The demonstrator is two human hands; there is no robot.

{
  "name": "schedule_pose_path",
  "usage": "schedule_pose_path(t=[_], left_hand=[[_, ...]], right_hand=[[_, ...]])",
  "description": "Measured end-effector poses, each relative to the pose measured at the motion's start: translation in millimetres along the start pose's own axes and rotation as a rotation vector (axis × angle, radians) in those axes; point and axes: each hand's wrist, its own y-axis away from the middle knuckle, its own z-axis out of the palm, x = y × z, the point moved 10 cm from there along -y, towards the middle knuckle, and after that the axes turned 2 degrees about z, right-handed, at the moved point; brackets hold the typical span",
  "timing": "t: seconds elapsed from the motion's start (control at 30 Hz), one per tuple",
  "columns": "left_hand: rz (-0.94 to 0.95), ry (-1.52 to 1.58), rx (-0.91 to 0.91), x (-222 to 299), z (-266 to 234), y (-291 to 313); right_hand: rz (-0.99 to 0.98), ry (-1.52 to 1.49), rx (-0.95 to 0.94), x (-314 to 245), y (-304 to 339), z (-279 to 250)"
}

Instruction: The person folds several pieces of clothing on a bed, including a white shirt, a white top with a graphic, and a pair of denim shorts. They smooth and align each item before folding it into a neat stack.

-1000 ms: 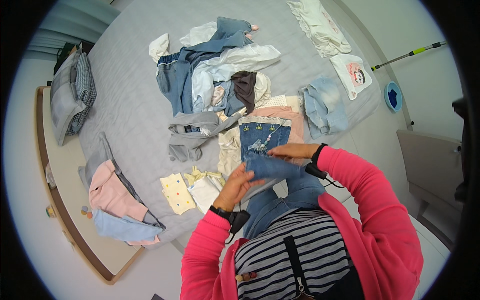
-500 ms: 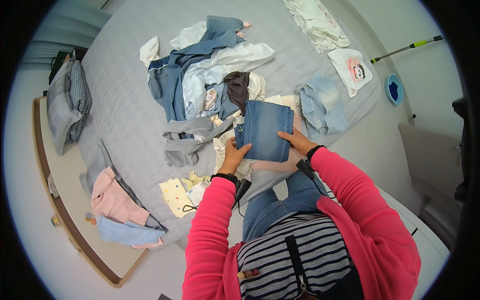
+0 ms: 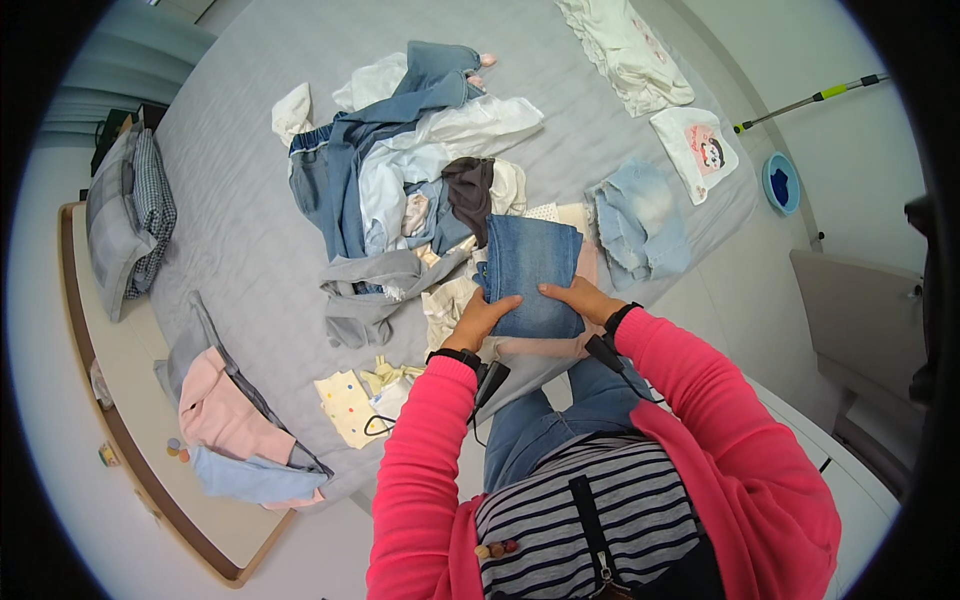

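Observation:
A folded pair of blue jeans [image 3: 535, 250] lies in front of me, both hands on it. My left hand [image 3: 484, 319] grips its near left edge, thumb on top and fingers hidden beneath. My right hand [image 3: 585, 299] holds the right edge the same way, its thumb pointing inward over the denim. Part of a pale pink garment [image 3: 545, 347] shows under the jeans. Just left of them sit a crumpled cream garment [image 3: 447, 307] and a grey garment [image 3: 365, 300]. A frayed light-blue denim piece [image 3: 640, 225] rests on the right.
A heap of loose clothes [image 3: 400, 160] covers the bed's middle. White garments [image 3: 695, 150] lie at the far right edge. Pink and blue clothes [image 3: 235, 420] and a dotted cream cloth [image 3: 347, 408] are at left. A blue basin [image 3: 781, 183] and a chair [image 3: 855, 300] stand beyond the bed.
My hands have come closer together on the jeans, the right thumb sliding inward from the right edge. The jeans sit slightly nearer to me.

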Motion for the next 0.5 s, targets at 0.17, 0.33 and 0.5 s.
schedule_pose_path(t=[0.17, 0.33, 0.5], left_hand=[[0.340, -0.210, 0.131, 76, 11, 43], [0.730, -1.039, 0.276, 149, 95, 109], [1.031, -0.991, 0.094, 165, 134, 127]], right_hand=[[-0.277, 0.032, 0.047, -69, 36, -11], [-0.290, -0.395, -0.119, -105, 82, 21], [-0.199, -0.599, 0.013, -116, 78, -3]])
